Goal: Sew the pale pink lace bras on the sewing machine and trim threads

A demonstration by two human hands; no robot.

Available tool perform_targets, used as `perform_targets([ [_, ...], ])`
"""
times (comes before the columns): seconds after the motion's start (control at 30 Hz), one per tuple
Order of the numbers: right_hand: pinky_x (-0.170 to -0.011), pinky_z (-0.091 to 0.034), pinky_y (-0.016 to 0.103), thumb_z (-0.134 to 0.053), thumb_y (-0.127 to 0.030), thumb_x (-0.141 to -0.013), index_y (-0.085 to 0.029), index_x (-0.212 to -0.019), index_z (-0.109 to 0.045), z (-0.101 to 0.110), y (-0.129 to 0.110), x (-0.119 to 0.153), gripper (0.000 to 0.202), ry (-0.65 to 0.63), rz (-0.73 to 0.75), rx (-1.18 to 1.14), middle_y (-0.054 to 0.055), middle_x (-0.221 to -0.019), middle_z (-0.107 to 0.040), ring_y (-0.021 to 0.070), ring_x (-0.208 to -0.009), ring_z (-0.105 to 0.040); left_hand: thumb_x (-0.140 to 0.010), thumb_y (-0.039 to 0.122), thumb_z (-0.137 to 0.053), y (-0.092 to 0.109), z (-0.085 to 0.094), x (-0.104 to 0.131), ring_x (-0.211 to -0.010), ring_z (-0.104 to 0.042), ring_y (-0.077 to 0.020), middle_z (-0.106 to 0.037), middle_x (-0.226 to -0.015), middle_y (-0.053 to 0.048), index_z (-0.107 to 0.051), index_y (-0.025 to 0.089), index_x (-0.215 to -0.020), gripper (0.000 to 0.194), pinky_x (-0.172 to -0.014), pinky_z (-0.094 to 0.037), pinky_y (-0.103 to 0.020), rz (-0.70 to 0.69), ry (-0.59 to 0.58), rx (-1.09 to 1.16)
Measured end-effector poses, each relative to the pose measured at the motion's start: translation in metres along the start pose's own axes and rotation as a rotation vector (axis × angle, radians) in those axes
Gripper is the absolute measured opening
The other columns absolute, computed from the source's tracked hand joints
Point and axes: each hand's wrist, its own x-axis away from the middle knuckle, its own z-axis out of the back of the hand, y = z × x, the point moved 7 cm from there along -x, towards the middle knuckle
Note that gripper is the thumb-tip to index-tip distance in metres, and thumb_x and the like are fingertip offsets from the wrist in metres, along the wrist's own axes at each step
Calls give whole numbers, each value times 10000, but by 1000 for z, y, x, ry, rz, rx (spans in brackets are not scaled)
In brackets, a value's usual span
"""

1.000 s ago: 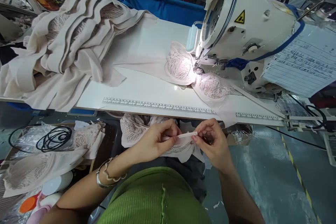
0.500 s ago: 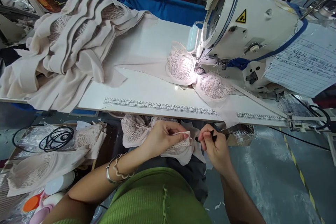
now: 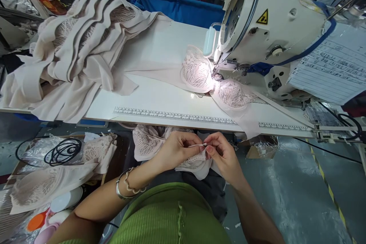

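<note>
My left hand (image 3: 181, 148) pinches the edge of a pale pink lace garment (image 3: 196, 164) that lies over my lap. Fingertips of my right hand (image 3: 223, 154) meet those of the left at the same edge and are closed on it. Whether the right hand also holds a small tool cannot be made out. Above, on the white table, another lace bra piece (image 3: 198, 73) lies under the needle area of the lit sewing machine (image 3: 281, 23). A ruler strip (image 3: 171, 115) runs along the table's front edge.
A heap of pale fabric pieces (image 3: 85, 49) covers the table's left part. Below left, a box holds lace pieces, plastic and a coiled black cable (image 3: 63, 151). Bottles with an orange cap (image 3: 36, 221) stand at the lower left. A written sheet (image 3: 334, 65) hangs at the right.
My right hand has moved left to the garment edge and now touches the left hand's fingertips. The dark tool it held before no longer shows. The left hand has stayed in place.
</note>
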Motion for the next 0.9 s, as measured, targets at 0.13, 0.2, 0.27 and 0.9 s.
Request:
perform_targets([
  [0.13,-523,-370,241,-624,-494,-953,-247,-975,-547,3,2,0,260,73,3,-3,-57,-624,-520,122,-542,-469,-819,331,-688,-1,1,0,-498,-288,-60,-443,-527,39,-719,100,-725,251,-452,-201,-190,-6,8,-6],
  [0.2,-507,-344,235,-584,-511,-975,-254,-986,-545,10,2,3,260,139,39,-20,-68,-614,-477,116,-523,-432,-826,350,-692,-1,3,0,-486,-278,-60,-442,-513,40,-735,108,-734,262,-445,-196,-192,-15,32,-3],
  [0.27,-484,-300,239,-495,-587,-994,-252,-945,-558,18,1,8,344,181,99,-7,-74,-602,-403,110,-493,-361,-821,372,-707,0,7,-1,-481,-297,-61,-488,-524,26,-745,116,-729,274,-444,-214,-194,-28,83,-2],
  [0.9,-517,-481,290,-338,-669,-955,-287,-452,-327,-27,-70,41,632,-689,455,-223,-30,-403,-378,135,-380,-403,-931,230,-626,-7,-22,17,-1296,-576,-294,-652,-1320,-168,-594,209,-1343,414,-1036,-514,-434,-479,-407,-794],
])
